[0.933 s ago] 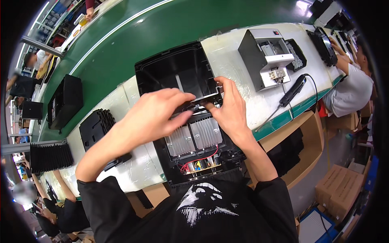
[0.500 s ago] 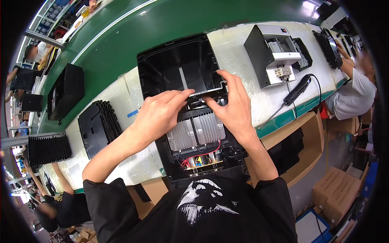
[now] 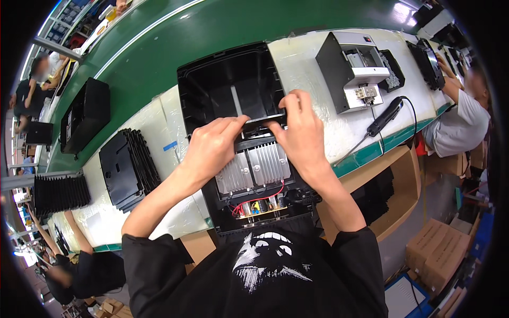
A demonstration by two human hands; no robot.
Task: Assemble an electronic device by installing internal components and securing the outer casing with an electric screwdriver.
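**My left hand (image 3: pixel 211 146) and right hand (image 3: pixel 302 139) at the near edge of a black shell (image 3: pixel 214 85)**

The deep black shell lies open side up in front of me, reaching from the pale counter (image 3: pixel 302 61) over the green surface (image 3: pixel 159 58) beyond. On its near side, against my body, sits a black base (image 3: pixel 225 224) with two silver finned blocks (image 3: pixel 233 178) side by side. Closer to me in the base are red wires (image 3: pixel 246 202) and a small circuit board (image 3: pixel 265 212).

My left hand is partly closed, its fingers and thumb drawn together at the shell's near edge. My right hand is half open, fingers curled at the edge's right corner, thumb lower and pointing inward. Both touch the edge; how firmly either grips, I cannot tell, since my fingers cover the spot.

To my left on the counter leans a stack of black panels (image 3: pixel 124 172), with a short blue strip (image 3: pixel 170 146) between it and the shell. To my right stand a grey-and-black machine (image 3: pixel 335 74) and, just beside it, a black tray (image 3: pixel 400 68) of small metal pieces. A black corded tool (image 3: pixel 384 117) lies nearer me, its thin shaft pointing toward my right forearm. Farther right, a person in a light shirt (image 3: pixel 461 127) handles a dark part (image 3: pixel 424 64).
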